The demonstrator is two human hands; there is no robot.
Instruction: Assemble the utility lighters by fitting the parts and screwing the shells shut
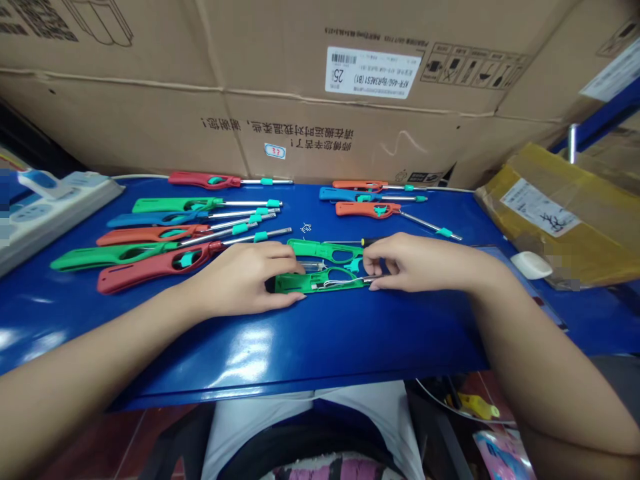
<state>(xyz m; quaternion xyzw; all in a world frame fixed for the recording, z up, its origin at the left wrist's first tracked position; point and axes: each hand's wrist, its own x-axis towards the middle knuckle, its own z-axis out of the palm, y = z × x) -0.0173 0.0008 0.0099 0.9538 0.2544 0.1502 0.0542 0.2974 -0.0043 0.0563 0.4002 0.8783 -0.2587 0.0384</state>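
An opened green lighter shell half (323,281) lies on the blue table (320,340) in front of me, with wires and a metal tube showing inside it. My left hand (245,280) presses on its left end, fingers curled over it. My right hand (415,261) pinches its right end with thumb and fingers. A second green shell half (327,251) lies just behind, with a dark-tipped rod beside it.
Several finished long-nosed lighters, red, green, blue and orange (165,233), lie in a row at left; three more (380,197) lie at the back right. A white power strip (45,207) sits far left. Cardboard boxes (320,87) wall the back. A white mouse-like object (531,265) rests at right.
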